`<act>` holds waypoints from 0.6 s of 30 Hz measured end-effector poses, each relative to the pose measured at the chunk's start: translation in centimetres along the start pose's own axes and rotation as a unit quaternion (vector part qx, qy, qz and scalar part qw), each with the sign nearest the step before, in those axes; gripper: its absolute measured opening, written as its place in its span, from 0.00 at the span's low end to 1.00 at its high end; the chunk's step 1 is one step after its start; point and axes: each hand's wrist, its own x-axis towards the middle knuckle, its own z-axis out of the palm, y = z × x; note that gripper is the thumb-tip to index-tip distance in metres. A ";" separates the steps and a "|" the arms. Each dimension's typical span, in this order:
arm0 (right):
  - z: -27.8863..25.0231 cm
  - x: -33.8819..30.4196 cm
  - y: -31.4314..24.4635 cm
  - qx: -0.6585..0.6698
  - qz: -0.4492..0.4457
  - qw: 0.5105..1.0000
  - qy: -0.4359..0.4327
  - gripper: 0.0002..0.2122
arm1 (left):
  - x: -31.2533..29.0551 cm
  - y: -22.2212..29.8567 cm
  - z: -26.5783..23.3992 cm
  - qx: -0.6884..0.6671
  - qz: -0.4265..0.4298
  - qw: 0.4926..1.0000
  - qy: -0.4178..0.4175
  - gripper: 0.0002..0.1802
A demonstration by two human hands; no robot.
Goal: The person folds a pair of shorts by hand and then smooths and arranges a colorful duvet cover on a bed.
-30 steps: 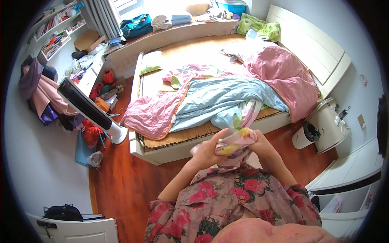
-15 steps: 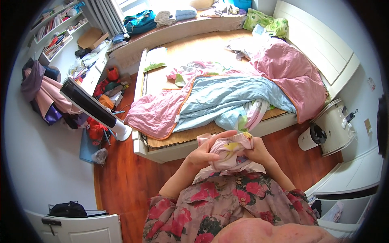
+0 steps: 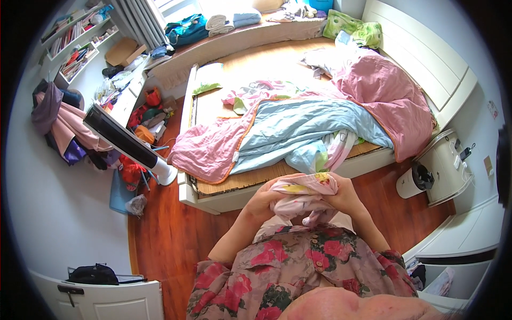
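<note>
A white-framed bed bearing a rumpled pink-and-blue fabric quilt bars the way; left hand and right hand clamp their fingers on pale-pink, yellow-patterned cloth

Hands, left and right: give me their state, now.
Left hand: closed, holding the left side of the pale pink cloth.
Right hand: closed, holding its right side.

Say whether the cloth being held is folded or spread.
Neither, it's bunched: the pale cloth gathers in creases between the left hand and right hand.
</note>
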 end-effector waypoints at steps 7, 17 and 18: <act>-0.8 -0.7 0.1 0.336 0.140 0.926 -0.104 0.16 | 0.5 -0.8 -0.3 0.012 0.062 0.995 -0.079 0.50; -1.7 -1.3 0.0 0.313 0.013 0.943 -0.115 0.35 | 2.3 -2.8 -1.3 0.304 0.127 0.937 0.116 0.30; -1.9 -1.5 0.6 0.235 0.034 0.967 -0.089 0.32 | 1.9 -2.2 -1.3 0.181 0.088 0.974 0.106 0.28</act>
